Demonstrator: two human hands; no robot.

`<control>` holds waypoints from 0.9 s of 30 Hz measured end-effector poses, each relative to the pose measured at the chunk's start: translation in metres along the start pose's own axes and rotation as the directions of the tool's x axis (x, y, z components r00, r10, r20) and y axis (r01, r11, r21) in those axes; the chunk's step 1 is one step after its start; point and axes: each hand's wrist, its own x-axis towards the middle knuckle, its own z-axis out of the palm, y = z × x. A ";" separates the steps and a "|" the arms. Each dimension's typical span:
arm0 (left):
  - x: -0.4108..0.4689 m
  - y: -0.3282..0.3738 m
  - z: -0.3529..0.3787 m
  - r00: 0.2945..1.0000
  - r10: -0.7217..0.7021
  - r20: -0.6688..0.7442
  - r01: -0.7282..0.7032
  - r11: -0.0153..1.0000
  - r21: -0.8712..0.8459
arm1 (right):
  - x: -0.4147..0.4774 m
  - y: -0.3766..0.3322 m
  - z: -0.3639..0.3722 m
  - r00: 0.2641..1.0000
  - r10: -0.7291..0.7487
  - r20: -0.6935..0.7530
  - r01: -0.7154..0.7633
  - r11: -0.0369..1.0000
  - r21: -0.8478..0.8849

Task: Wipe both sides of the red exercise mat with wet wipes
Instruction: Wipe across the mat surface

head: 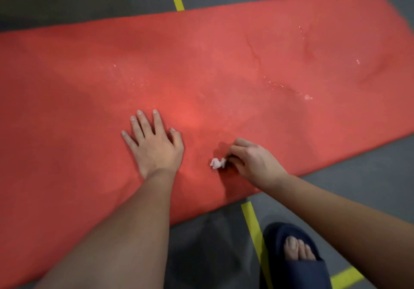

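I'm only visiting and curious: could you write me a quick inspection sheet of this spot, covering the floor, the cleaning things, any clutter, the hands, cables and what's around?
Surface: grey floor with the red mat spread flat on it; shiny wet specks on the mat's right half.
Job's things: one small crumpled white wipe, low at the mat near its front edge.
Clutter: nothing seen.
Hands: left hand lies flat on the mat, fingers spread; right hand pinches the wipe.
Cables: nothing seen.
Surroundings: yellow tape lines on the floor; a foot in a dark blue slipper beside the mat.
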 end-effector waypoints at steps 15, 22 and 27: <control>0.001 0.003 0.001 1.000 -0.021 -0.019 0.021 1.000 0.003 | 0.026 0.018 0.007 0.960 0.088 -0.265 -0.098 0.995 -0.024; 0.024 -0.001 -0.009 0.995 0.036 -0.094 -0.026 0.994 0.103 | 0.015 0.020 -0.004 0.986 -0.056 -0.158 0.040 0.994 -0.098; 0.089 0.005 -0.011 0.991 0.021 -0.132 -0.018 0.999 0.029 | 0.107 0.025 -0.013 0.948 0.098 -0.302 -0.116 0.992 -0.042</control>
